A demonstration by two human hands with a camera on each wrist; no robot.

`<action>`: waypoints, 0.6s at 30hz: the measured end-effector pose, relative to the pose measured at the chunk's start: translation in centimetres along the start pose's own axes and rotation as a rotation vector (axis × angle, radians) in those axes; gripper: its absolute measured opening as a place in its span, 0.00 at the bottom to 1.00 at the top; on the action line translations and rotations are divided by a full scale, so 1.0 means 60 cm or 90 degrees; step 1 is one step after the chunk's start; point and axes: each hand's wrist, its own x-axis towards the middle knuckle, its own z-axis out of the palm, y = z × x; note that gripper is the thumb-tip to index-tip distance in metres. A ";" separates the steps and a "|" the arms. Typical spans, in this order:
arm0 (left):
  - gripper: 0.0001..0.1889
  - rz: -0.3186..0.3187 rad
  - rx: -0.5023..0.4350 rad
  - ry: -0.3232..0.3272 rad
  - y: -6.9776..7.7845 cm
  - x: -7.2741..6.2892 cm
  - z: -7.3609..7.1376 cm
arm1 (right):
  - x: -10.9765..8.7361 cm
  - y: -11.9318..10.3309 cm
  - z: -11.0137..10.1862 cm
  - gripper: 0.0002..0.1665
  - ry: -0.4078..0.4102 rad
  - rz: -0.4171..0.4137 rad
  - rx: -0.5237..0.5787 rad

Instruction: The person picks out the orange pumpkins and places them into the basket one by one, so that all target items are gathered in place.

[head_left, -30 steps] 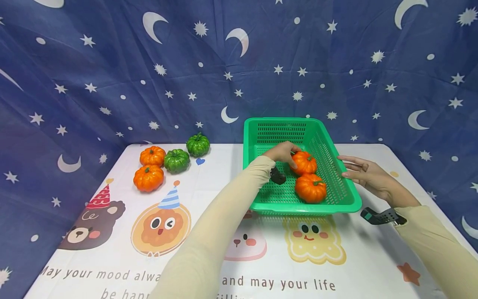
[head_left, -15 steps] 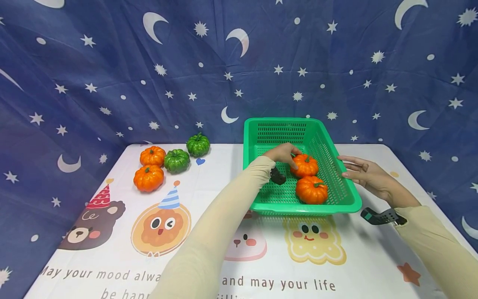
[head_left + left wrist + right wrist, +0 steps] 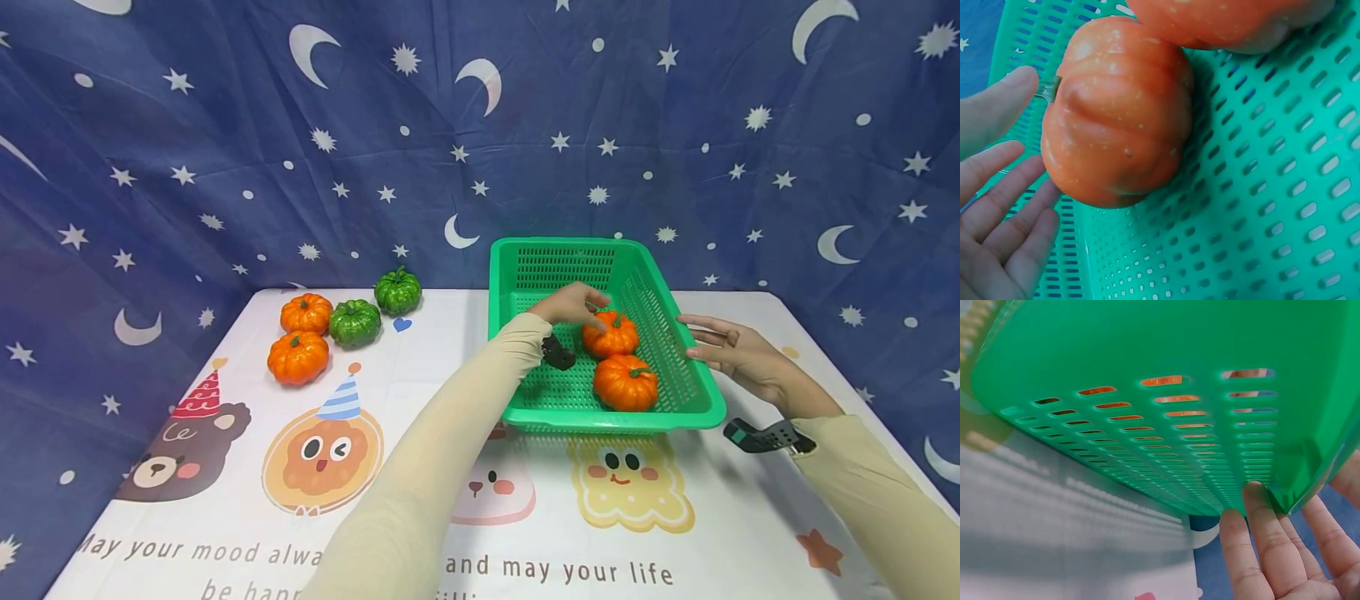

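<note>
Two orange pumpkins lie in a green slotted plastic basket [image 3: 600, 419]: a rear pumpkin [image 3: 617, 340] and a front pumpkin [image 3: 625, 385], close against each other. My left hand [image 3: 570, 305] is inside the basket at the rear pumpkin's left side. In the left wrist view its fingers are spread, with the thumb by the green stem and the fingertips right beside the pumpkin [image 3: 1119, 119]. Outside the basket's right wall, my right hand [image 3: 742, 354] rests at the rim. In the right wrist view its straight fingers [image 3: 1272, 544] touch the wall's outer side.
On the table's left stand two more orange pumpkins, a back one [image 3: 307, 313] and a nearer one [image 3: 298, 358]. Beside them are two green pumpkins, one nearer [image 3: 355, 323] and one farther back [image 3: 398, 291]. A blue star-patterned curtain [image 3: 420, 125] hangs behind the table.
The two pumpkins in the basket have shifted slightly right and toward me. My left fingers have loosened and lifted off the rear pumpkin. The right hand has stayed at the rim.
</note>
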 end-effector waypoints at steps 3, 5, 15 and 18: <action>0.30 0.006 -0.022 0.007 0.001 0.001 -0.001 | -0.001 0.001 0.000 0.40 -0.002 -0.010 -0.002; 0.30 0.006 -0.036 0.015 0.003 0.001 -0.001 | -0.002 0.001 0.001 0.40 -0.001 -0.011 -0.003; 0.30 0.019 -0.094 0.056 0.015 -0.005 -0.006 | -0.001 0.002 0.001 0.39 -0.007 -0.020 0.004; 0.30 0.022 -0.100 0.071 0.019 -0.009 -0.008 | -0.001 0.003 0.000 0.38 -0.010 -0.020 0.004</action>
